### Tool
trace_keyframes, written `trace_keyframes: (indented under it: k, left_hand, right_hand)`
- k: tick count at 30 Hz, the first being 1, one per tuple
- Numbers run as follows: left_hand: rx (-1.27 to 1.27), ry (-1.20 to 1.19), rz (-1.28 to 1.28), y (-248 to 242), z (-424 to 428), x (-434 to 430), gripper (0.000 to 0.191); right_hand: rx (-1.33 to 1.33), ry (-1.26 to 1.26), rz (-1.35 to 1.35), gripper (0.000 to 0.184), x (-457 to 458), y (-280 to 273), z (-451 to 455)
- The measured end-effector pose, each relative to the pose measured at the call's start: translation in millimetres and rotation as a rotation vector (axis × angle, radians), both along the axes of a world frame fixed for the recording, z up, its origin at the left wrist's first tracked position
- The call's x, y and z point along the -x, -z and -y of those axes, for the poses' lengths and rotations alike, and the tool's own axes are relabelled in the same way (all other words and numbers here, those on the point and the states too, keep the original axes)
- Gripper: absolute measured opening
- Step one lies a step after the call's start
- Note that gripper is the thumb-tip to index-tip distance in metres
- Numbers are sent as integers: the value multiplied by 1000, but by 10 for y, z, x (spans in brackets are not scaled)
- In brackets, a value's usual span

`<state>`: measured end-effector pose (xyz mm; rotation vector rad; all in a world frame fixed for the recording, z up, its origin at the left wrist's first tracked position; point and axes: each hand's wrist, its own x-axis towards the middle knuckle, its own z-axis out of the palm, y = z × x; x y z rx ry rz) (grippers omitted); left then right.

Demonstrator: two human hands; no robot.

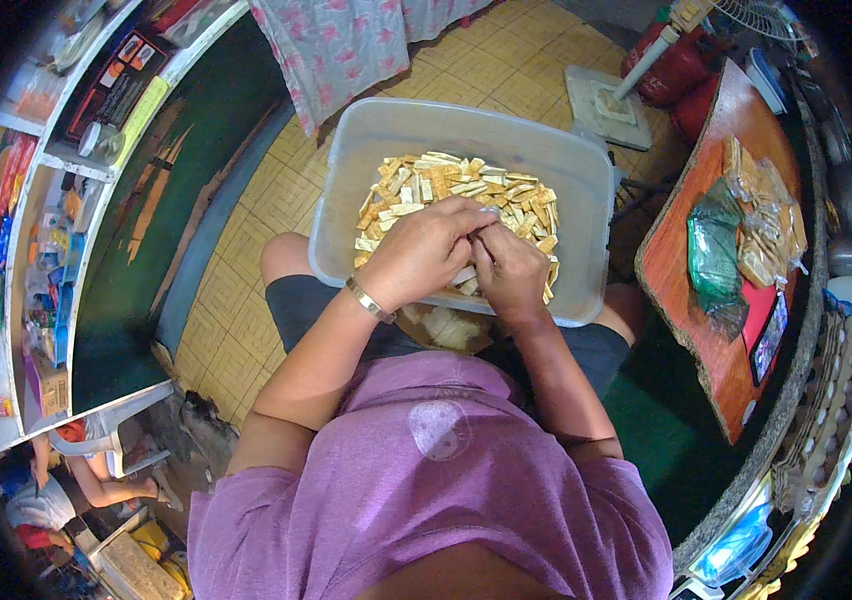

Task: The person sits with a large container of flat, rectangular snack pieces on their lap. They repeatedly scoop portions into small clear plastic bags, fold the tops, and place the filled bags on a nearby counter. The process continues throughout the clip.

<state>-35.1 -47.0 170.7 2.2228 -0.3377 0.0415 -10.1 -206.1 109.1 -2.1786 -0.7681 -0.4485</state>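
My left hand [426, 238], with a metal band on the wrist, and my right hand [513, 271] meet over a translucent plastic bin [570, 146]. Their bent fingertips touch, and whatever may be pinched between them is hidden. Beneath them lies a heap of short, flat strips [441, 180], cream inside with toasted brown faces, like cut bread or biscuit. Both hands cover part of that heap. The bin rests on my lap, across my thighs.
On the right, a wooden board [670, 247] bears a green plastic bag [715, 247], clear bags of brown pieces [763, 217] and a phone [769, 337]. Stocked shelves [43, 262] stand left. A fan's base [609, 112] is beyond the bin. Another person [43, 502] sits lower left.
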Motion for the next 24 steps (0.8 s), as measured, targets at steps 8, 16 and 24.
trace_keyframes:
  k: [8, 16, 24]
  left_hand:
    - [-44, -26, -7, 70, -27, -4, 38]
    - [-30, -69, -17, 104, -94, -24, 37]
    - [-71, -88, 16, 64, -127, -18, 35]
  right_hand:
    - [98, -58, -4, 3, 4, -21, -34]
    - [-229, -219, -226, 16, -30, -203, 205]
    - [-402, 149, -594, 19, -719, 165, 787]
